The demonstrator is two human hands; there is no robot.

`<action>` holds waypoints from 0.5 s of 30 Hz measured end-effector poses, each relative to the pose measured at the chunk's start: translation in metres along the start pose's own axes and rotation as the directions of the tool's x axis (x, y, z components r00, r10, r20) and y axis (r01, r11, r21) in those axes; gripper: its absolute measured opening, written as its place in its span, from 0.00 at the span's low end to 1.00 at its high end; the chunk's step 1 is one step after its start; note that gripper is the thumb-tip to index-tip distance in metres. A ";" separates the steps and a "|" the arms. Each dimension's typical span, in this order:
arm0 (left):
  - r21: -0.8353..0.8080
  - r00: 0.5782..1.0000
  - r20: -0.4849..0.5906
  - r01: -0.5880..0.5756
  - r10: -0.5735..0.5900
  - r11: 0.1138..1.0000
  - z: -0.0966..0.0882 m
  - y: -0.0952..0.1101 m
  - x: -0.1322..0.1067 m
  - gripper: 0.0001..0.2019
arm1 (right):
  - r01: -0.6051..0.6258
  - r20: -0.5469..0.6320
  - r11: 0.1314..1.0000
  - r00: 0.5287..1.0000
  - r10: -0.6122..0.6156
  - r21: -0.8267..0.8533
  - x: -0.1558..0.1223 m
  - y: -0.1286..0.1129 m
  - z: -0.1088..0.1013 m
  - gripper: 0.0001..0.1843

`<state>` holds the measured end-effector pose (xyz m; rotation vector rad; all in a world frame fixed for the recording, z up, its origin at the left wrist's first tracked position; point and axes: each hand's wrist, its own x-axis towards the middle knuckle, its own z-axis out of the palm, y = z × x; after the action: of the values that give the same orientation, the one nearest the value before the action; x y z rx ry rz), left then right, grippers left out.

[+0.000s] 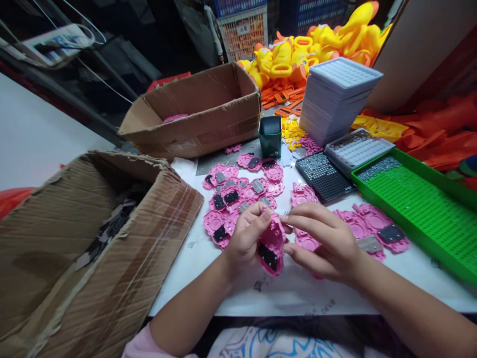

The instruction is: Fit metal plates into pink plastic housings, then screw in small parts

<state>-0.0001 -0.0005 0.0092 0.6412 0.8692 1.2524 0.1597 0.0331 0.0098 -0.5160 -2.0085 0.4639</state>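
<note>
My left hand is closed on a pink plastic shell, with the thumb on its upper part. A black plate with small screw-like dots is fixed in the shell's lower end. From the other side, my right hand reaches to the shell's right edge, its forefinger and thumb tips touching it; whether a small part lies between them is too small to tell. More pink shells with black or grey plates lie heaped beyond my left hand. Others lie behind and under my right hand, and a few to its right.
Cardboard boxes stand left and behind. A dark green cup, a black screw tray, a green tray and stacked white trays stand at the back and right. Yellow and orange toy parts are piled beyond.
</note>
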 end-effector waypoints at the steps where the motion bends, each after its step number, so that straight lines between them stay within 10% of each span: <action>1: -0.012 1.000 -0.006 -0.029 0.029 1.000 0.001 -0.001 0.000 0.14 | -0.020 -0.013 1.000 1.000 0.020 -0.008 -0.001 0.000 0.002 0.17; 8: 0.037 0.967 0.068 -0.247 0.244 0.968 0.004 -0.009 -0.004 0.06 | -0.142 -0.008 0.988 0.990 0.143 0.055 -0.009 0.003 0.014 0.23; 15: 0.166 0.893 0.236 -0.426 0.384 0.889 -0.007 -0.015 -0.006 0.06 | 0.015 -0.059 0.989 0.998 -0.006 0.146 -0.003 0.003 0.008 0.14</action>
<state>0.0020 -0.0099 -0.0054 1.1491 0.7279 1.4488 0.1546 0.0330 0.0020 -0.4231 -1.9034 0.5790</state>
